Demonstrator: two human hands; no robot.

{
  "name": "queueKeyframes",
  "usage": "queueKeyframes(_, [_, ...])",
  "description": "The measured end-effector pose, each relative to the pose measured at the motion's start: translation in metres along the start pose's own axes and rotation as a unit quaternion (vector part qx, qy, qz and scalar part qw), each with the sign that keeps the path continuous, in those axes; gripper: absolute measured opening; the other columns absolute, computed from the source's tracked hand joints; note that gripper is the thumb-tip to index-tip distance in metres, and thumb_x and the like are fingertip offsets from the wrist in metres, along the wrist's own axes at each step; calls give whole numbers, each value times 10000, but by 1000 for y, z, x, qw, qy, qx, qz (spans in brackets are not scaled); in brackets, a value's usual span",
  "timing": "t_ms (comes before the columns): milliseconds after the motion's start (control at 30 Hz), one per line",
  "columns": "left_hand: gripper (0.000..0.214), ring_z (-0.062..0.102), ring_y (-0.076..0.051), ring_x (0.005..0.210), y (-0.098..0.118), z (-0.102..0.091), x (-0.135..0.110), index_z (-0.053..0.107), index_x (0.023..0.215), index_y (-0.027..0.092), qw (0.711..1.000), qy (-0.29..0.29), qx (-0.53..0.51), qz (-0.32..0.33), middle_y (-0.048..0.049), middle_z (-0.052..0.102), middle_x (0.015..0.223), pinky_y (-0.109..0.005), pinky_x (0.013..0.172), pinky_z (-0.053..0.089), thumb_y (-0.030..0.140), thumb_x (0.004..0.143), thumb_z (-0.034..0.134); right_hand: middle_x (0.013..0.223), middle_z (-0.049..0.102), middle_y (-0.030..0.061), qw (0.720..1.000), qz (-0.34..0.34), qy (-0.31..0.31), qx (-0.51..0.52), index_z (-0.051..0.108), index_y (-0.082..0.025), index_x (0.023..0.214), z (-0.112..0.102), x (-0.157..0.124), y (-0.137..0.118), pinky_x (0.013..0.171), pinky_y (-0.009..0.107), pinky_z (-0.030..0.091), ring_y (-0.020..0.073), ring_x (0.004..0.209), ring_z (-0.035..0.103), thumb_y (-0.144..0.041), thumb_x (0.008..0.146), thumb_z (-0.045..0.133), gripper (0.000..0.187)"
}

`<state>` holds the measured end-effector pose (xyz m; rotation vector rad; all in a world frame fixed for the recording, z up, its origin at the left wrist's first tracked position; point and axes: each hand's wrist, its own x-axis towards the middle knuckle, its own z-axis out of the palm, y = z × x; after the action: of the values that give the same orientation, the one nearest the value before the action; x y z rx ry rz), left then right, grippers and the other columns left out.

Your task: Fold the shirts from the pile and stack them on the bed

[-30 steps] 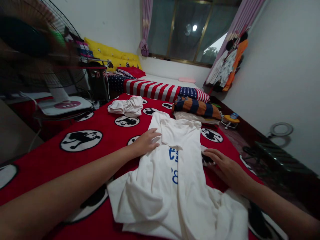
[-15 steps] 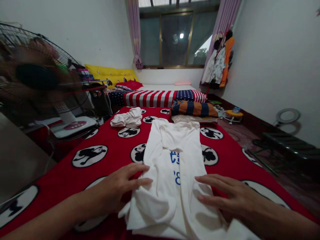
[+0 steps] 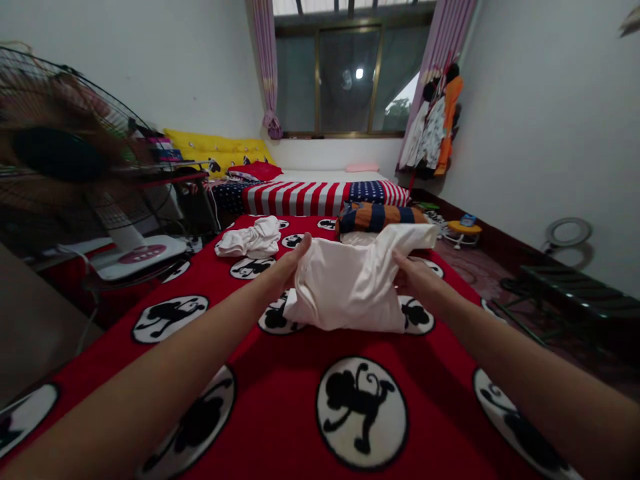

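A white T-shirt (image 3: 350, 283) is folded over on itself and held above the red blanket (image 3: 280, 373) with black-and-white monkey circles. My left hand (image 3: 293, 261) grips its left edge and my right hand (image 3: 409, 272) grips its right edge, both arms stretched forward. The shirt's lower part rests on the blanket. A crumpled white garment (image 3: 250, 239) lies further back on the left.
A standing fan (image 3: 75, 167) turns at the left beside a low white base (image 3: 135, 257). An orange-and-navy striped roll (image 3: 380, 217) lies behind the shirt, with a stars-and-stripes cover (image 3: 320, 197) beyond. Clothes hang (image 3: 435, 127) by the window. A dark bench (image 3: 565, 287) stands at right.
The T-shirt lay flat and long under my palms; now its near half has been folded away from me and both hands hold it at the far end.
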<state>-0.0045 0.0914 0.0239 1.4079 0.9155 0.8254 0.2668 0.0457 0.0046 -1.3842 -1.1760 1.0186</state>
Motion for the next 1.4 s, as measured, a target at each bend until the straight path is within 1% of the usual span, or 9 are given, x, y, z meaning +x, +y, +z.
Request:
queueKeyframes(200, [732, 670, -284, 974, -52, -9, 27, 581, 1123, 150, 984, 54, -159, -57, -169, 691, 1066, -386, 814, 546, 734, 683, 608, 848, 687, 80, 997, 28, 21, 63, 577, -181, 980, 1, 14, 51, 617, 286, 542, 182, 701, 667, -407, 711, 722, 380])
queueKeyframes(367, [855, 607, -270, 1113, -53, -17, 6, 486, 1268, 141, 1000, 6, 10, 26, -152, 614, 1244, -386, 967, 475, 237, 506, 860, 1178, 625, 131, 999, -31, 17, 22, 367, -190, 1343, 3, 7, 70, 751, 331, 557, 205, 885, 672, -304, 598, 767, 853])
queueKeyframes(600, [858, 623, -253, 1031, -51, -22, 6, 417, 1360, 148, 984, -42, 166, 51, -123, 613, 1214, -358, 858, 514, 124, 546, 688, 1162, 609, 120, 996, -82, 6, -45, 367, -185, 1359, 11, 7, 72, 700, 312, 536, 175, 811, 661, -262, 622, 678, 804])
queueKeyframes(800, [888, 494, -328, 1227, -62, 0, 12, 352, 1461, 209, 873, 186, 420, 163, -157, 412, 1403, -436, 985, 450, 185, 633, 674, 1100, 639, 114, 962, -142, 48, -230, 479, -152, 1307, 20, 3, 59, 733, 326, 515, 189, 787, 656, -227, 694, 610, 631])
queueKeyframes(1000, [517, 507, -293, 1203, -57, -6, 22, 676, 1189, 273, 831, 166, 491, 202, -95, 454, 1385, -440, 997, 433, 99, 714, 573, 1022, 701, 69, 887, -201, 89, -407, 686, -236, 1112, 20, 5, 49, 734, 307, 472, 200, 822, 641, -286, 838, 532, 318])
queueKeyframes(1133, [181, 613, -260, 948, -16, -31, 43, 760, 809, 166, 887, 15, 427, 176, -71, 681, 909, -378, 885, 471, 150, 704, 613, 874, 718, 65, 836, -217, 99, -494, 748, -213, 843, 7, 23, 5, 661, 281, 433, 206, 786, 638, -319, 838, 541, 233])
queueKeyframes(1233, [278, 620, -223, 707, 20, -44, 70, 710, 691, 121, 952, -65, 292, 71, -56, 653, 687, -322, 693, 481, 397, 658, 730, 736, 706, 73, 882, -171, 61, -435, 732, -161, 779, -1, 61, -36, 589, 258, 425, 190, 680, 640, -282, 791, 580, 195])
queueKeyframes(1333, [489, 634, -234, 816, 28, -42, 95, 682, 903, 127, 981, 76, 152, 89, -104, 687, 895, -334, 722, 480, 532, 635, 743, 840, 718, 103, 943, -133, 90, -291, 700, -108, 955, 0, 97, -54, 600, 252, 460, 181, 705, 658, -226, 785, 563, 249])
queueKeyframes(1400, [531, 614, -242, 967, 13, -38, 104, 617, 1064, 148, 962, 203, 124, 133, -138, 653, 1083, -343, 791, 472, 522, 698, 703, 1005, 707, 127, 937, -159, 163, -264, 639, -106, 1118, 2, 105, -46, 678, 274, 482, 194, 822, 662, -214, 768, 582, 371])
